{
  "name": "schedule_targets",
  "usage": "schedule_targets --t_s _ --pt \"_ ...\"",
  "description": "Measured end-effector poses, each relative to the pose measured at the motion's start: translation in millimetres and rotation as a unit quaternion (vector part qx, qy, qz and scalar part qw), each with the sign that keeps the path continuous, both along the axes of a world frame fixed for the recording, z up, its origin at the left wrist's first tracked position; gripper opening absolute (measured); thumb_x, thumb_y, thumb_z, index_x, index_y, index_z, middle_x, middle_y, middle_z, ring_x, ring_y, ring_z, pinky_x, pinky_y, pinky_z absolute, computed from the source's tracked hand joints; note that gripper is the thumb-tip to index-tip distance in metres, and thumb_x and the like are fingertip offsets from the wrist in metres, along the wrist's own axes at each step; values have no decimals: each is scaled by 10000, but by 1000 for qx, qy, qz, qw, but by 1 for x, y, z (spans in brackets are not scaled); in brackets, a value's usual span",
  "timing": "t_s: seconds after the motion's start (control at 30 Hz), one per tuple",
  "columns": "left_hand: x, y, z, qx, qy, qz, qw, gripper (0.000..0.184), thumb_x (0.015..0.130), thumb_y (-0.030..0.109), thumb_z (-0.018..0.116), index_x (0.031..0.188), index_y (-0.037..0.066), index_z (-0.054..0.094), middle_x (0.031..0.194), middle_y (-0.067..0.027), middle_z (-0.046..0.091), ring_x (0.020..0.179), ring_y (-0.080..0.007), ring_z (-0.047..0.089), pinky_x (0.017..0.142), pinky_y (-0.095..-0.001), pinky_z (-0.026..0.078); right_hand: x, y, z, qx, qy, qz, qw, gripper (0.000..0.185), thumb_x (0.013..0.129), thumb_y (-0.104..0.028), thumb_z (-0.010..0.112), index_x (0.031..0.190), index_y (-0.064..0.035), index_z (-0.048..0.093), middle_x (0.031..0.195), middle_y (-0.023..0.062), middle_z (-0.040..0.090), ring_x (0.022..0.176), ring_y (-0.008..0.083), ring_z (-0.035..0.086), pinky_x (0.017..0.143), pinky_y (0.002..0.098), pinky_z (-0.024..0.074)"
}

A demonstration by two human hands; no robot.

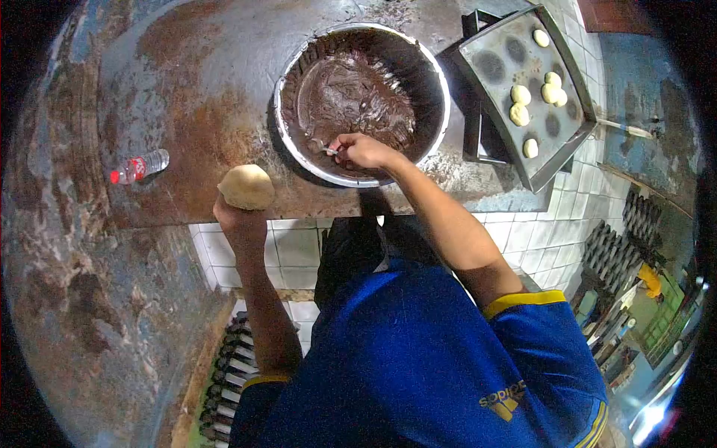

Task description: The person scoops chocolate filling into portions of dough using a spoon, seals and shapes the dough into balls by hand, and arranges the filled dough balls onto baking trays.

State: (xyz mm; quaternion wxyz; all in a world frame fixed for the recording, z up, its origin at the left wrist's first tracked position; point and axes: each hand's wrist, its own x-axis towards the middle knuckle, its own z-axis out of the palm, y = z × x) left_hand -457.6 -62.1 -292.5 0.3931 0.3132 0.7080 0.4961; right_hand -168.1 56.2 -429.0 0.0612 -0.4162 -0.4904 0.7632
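Note:
A pale, round piece of dough [249, 187] rests in my left hand [237, 216], whose fingers curl under it near the table's front edge. My right hand [361, 151] is closed on a small metal utensil [328, 151] inside the large round bowl [442, 112]. The utensil's tip touches dark brown paste [351, 104] that coats the bowl's bottom and walls. Most of the utensil is hidden by my fingers and the paste.
A metal tray [485, 93] with several small dough balls [520, 114] sits tilted at the right. A plastic bottle with a red cap [140, 166] lies on the worn table [194, 97] at the left.

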Motion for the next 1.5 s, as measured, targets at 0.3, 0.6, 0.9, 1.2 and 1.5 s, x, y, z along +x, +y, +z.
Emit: schedule_targets --t_s 0.3,0.6,0.9,1.2,1.5 --pt "18 -3 13 44 -69 -10 997 524 779 49 827 1267 12 641 1173 -90 715 1058 -222 703 902 -374 577 -21 -16 37 201 -147 -94 964 378 919 -102 614 1290 -29 625 1181 298 701 1148 473 668 1002 507 509" --pt "37 6 39 8 288 -151 946 404 792 62 804 1166 -1 666 1033 -148 751 933 -262 743 862 -375 580 -2 -13 97 51 78 -31 995 323 972 -71 585 1282 -32 663 1038 60 726 928 166 651 850 360 535" --pt "95 24 95 119 213 -238 940 317 776 113 867 1048 20 732 960 -99 772 877 -212 746 827 -357 580 32 -72 248 596 -49 -25 801 713 762 51 659 1433 -190 631 1178 101 602 1068 327 593 940 446 511" --pt "180 -13 60 110 169 -200 959 312 782 124 847 1052 -6 760 969 -165 784 879 -313 766 824 -395 582 124 -140 229 496 -23 -127 858 599 889 47 604 1456 -145 619 1183 141 601 1069 316 610 928 403 522" --pt "288 -89 75 -4 262 -123 957 639 847 400 902 1248 -26 647 1246 -205 648 1151 -328 662 1006 -440 512 283 -193 33 18 20 -349 937 604 912 -80 549 1502 37 493 1481 275 565 1291 364 629 1141 413 460"
